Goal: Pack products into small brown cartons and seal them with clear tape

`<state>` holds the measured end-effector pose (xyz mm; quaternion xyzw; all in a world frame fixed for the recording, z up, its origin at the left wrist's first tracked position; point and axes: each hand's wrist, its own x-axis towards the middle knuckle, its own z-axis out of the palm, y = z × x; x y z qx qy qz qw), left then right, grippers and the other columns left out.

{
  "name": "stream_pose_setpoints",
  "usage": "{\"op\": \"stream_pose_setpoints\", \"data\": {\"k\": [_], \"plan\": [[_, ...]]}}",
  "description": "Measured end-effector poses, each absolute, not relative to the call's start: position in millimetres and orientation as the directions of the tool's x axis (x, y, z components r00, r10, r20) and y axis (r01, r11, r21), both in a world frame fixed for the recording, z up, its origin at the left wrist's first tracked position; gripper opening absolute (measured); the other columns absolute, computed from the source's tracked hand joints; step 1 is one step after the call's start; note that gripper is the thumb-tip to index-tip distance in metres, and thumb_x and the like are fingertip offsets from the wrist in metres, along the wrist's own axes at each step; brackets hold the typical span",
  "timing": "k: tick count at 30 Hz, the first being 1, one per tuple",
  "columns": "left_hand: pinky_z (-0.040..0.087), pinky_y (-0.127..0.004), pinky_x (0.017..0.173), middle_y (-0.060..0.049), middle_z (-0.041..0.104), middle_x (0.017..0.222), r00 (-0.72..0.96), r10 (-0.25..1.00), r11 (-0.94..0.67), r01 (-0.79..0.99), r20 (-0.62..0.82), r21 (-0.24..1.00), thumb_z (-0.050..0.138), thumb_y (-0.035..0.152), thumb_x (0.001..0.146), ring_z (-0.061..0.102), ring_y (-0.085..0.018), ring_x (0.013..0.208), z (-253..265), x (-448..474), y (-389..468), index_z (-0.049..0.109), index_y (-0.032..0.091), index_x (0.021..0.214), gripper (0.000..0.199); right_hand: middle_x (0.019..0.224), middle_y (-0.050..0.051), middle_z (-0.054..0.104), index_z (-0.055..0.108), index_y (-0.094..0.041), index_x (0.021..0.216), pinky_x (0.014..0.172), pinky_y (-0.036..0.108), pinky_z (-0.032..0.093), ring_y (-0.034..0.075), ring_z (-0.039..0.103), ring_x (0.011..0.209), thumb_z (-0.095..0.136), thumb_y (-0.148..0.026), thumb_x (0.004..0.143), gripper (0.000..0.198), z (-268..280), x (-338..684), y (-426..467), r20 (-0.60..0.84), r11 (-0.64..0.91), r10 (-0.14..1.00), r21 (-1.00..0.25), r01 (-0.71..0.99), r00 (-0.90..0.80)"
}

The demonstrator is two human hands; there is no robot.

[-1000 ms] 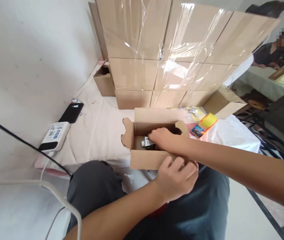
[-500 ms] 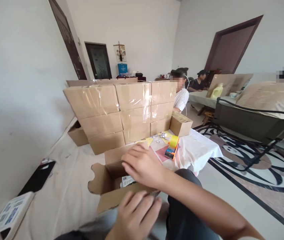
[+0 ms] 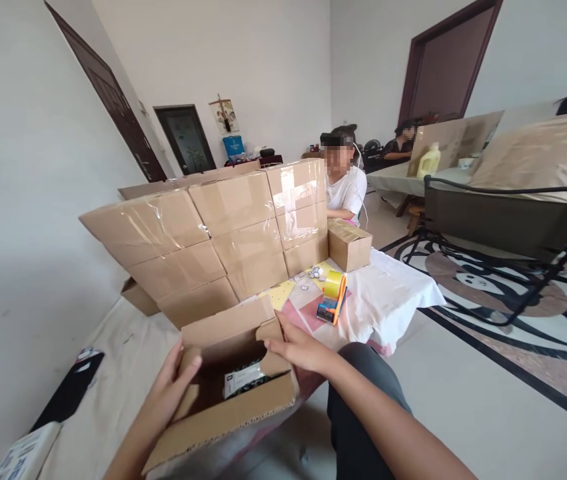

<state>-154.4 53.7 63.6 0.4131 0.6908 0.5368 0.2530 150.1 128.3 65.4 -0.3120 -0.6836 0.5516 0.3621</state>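
Note:
An open cardboard box [image 3: 223, 417] sits low in front of me with its flaps up. Its left flap and side are held by my left hand [image 3: 176, 377], thumb on the inside and fingers outside. My right hand [image 3: 296, 343] pinches the notched flap on the right, between thumb and fingers. Inside the box lies a packet with a white label [image 3: 242, 380] and darker, patterned parts; the right flap hides some of it.
A wall of taped cardboard boxes [image 3: 250, 247] stands behind, with a single closed box [image 3: 349, 245] at its right end. An orange tape dispenser [image 3: 333, 298] with yellow tape rests on the cloth. A black flat item [image 3: 70, 393] lies left. A person in white [image 3: 348, 193] sits beyond.
Both hands have parted and taken hold of the box's two sides. The right hand has left the space over the opening, and the box has tilted and come nearer. My view has shifted.

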Motion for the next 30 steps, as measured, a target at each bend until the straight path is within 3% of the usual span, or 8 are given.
{"op": "stream_pose_setpoints", "data": {"k": [5, 8, 14, 17, 20, 22, 25, 30], "plan": [[0.044, -0.047, 0.115, -0.007, 0.072, 0.125, -0.574, 0.819, 0.100, 0.176, 0.020, 0.979, 0.063, 0.055, 0.083, 0.057, -0.031, 0.132, 64, -142, 61, 0.071, 0.027, 0.106, 0.037, 0.121, 0.007, 0.070, 0.056, -0.025, 0.135, 0.098, 0.041, 0.052, 0.027, 0.067, 0.112, 0.074, -0.033, 0.078, 0.060, 57, 143, 131, 0.061, 0.042, 0.876, -0.998, -0.051, -0.479], [0.052, -0.044, 0.105, -0.007, 0.073, 0.123, -0.607, 0.793, 0.119, 0.076, -0.049, 0.990, 0.070, 0.041, 0.076, 0.062, -0.032, 0.125, 66, -146, 62, 0.071, 0.026, 0.103, 0.031, 0.115, 0.006, 0.069, 0.059, -0.023, 0.125, 0.094, 0.041, 0.053, 0.027, 0.067, 0.108, 0.071, -0.027, 0.075, 0.052, 53, 139, 135, 0.022, 0.006, 0.890, -0.999, -0.038, -0.455], [0.057, -0.035, 0.084, -0.003, 0.075, 0.104, -0.535, 0.845, 0.010, -0.024, -0.021, 1.000, 0.076, 0.024, 0.053, 0.068, -0.029, 0.103, 55, -146, 63, 0.072, 0.024, 0.091, 0.038, 0.124, 0.010, 0.060, 0.033, -0.026, 0.152, 0.096, 0.041, 0.052, 0.024, 0.065, 0.110, 0.076, -0.029, 0.070, 0.093, 46, 127, 141, 0.081, 0.030, 0.941, -0.987, -0.157, -0.329], [0.055, -0.032, 0.084, -0.002, 0.074, 0.107, -0.530, 0.848, -0.131, -0.166, 0.024, 0.977, 0.071, 0.028, 0.054, 0.066, -0.027, 0.105, 45, -141, 62, 0.072, 0.022, 0.078, 0.025, 0.136, 0.014, 0.054, 0.033, -0.023, 0.154, 0.109, 0.041, 0.045, 0.025, 0.058, 0.126, 0.073, -0.032, 0.073, 0.090, 49, 140, 147, 0.139, 0.092, 0.956, -0.978, -0.185, -0.259], [0.053, -0.033, 0.093, -0.002, 0.074, 0.105, -0.554, 0.832, -0.198, -0.271, 0.016, 0.942, 0.069, 0.037, 0.060, 0.063, -0.027, 0.112, 39, -136, 64, 0.072, 0.021, 0.071, 0.019, 0.155, 0.014, 0.043, 0.037, -0.024, 0.155, 0.120, 0.043, 0.033, 0.025, 0.039, 0.147, 0.066, -0.027, 0.077, 0.082, 61, 176, 148, 0.173, 0.138, 0.895, -0.984, -0.112, -0.411], [0.051, -0.035, 0.097, -0.003, 0.075, 0.101, -0.586, 0.810, -0.159, -0.243, -0.014, 0.957, 0.071, 0.035, 0.058, 0.062, -0.028, 0.115, 39, -135, 67, 0.068, 0.021, 0.065, 0.015, 0.169, 0.008, 0.019, 0.029, -0.028, 0.159, 0.124, 0.043, 0.023, 0.027, 0.018, 0.157, 0.072, -0.020, 0.069, 0.100, 71, 205, 144, 0.169, 0.239, 0.792, -0.970, 0.043, -0.586], [0.051, -0.036, 0.095, -0.003, 0.075, 0.103, -0.598, 0.802, -0.088, -0.142, -0.014, 0.986, 0.071, 0.028, 0.055, 0.063, -0.029, 0.115, 41, -135, 70, 0.065, 0.021, 0.064, 0.013, 0.172, 0.007, 0.004, 0.012, -0.030, 0.163, 0.127, 0.045, 0.015, 0.031, 0.013, 0.158, 0.084, -0.019, 0.059, 0.127, 84, 229, 129, 0.052, 0.317, 0.687, -0.919, 0.234, -0.725], [0.054, -0.034, 0.083, -0.004, 0.075, 0.104, -0.591, 0.806, -0.113, -0.118, 0.022, 0.987, 0.072, 0.034, 0.057, 0.068, -0.028, 0.105, 42, -127, 68, 0.064, 0.020, 0.068, 0.020, 0.172, 0.006, 0.005, 0.012, -0.032, 0.163, 0.127, 0.047, 0.011, 0.025, 0.009, 0.159, 0.081, -0.044, 0.074, 0.113, 80, 194, 106, 0.195, 0.258, 0.787, -0.966, 0.026, -0.585]]}}
